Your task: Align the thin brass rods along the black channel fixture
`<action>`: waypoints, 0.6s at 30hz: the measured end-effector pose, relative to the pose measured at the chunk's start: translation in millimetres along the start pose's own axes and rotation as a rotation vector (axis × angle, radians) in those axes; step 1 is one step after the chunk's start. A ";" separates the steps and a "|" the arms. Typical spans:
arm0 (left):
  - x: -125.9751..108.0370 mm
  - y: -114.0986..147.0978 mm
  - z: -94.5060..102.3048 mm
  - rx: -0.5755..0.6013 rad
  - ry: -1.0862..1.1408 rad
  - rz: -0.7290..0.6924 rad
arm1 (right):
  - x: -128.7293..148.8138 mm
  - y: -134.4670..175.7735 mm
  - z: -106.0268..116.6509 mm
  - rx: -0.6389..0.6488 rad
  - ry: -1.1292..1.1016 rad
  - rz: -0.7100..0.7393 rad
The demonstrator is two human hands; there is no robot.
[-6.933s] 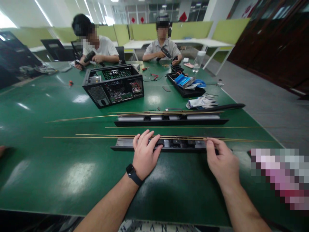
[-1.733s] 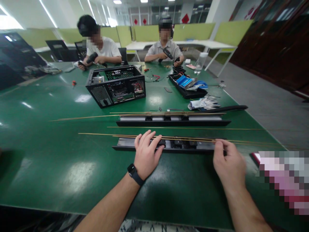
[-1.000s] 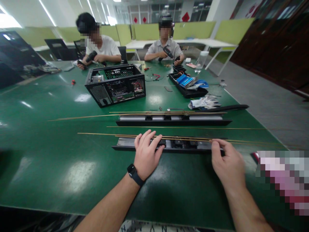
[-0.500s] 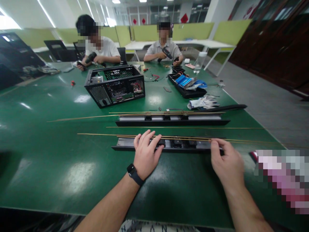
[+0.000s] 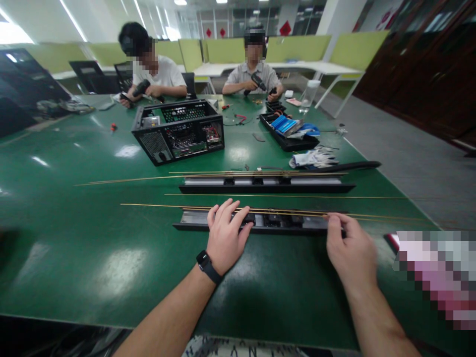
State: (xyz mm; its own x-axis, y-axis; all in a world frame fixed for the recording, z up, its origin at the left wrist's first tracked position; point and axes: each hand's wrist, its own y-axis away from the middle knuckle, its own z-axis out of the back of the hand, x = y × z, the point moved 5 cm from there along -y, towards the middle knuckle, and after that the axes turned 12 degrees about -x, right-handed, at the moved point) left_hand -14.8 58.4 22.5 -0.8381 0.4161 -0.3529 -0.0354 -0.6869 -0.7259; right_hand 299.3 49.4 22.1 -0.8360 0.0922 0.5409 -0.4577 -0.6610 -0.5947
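The left hand (image 5: 227, 237) rests spread and unclenched across the near rail (image 5: 195, 218); the right hand (image 5: 351, 245) pinches golden rods (image 5: 282, 212) by that rail's right end. A broad green stretch separates it from the near edge of the table (image 5: 111, 282); the rods run on towards the right edge

Premises: an open-plan office, in use as an assembly workshop. The office is evident from lime-green cubicle partitions (image 5: 230, 50), white desks (image 5: 316, 66), black chairs (image 5: 86, 74) and a glazed wall (image 5: 234, 21) behind. Workshop use is evident from the green table (image 5: 92, 223), bearing an open computer case (image 5: 151, 145) and work gloves (image 5: 314, 158); two seated people (image 5: 165, 73) hold power drills (image 5: 141, 88).
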 end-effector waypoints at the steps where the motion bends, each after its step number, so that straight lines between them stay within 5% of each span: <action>1: 0.0 0.0 0.0 0.000 0.001 0.000 | -1.2 -0.6 0.5 -0.009 0.011 -0.010; 18: -0.6 0.1 -0.1 0.001 0.000 -0.003 | -7.3 -1.7 0.0 -0.033 0.057 -0.042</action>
State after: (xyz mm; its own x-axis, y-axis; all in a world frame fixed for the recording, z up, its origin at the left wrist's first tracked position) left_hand -14.3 58.2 22.6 -0.8379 0.4184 -0.3506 -0.0388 -0.6863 -0.7263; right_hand 306.1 49.9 19.2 -0.8315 0.1619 0.5314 -0.5015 -0.6305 -0.5925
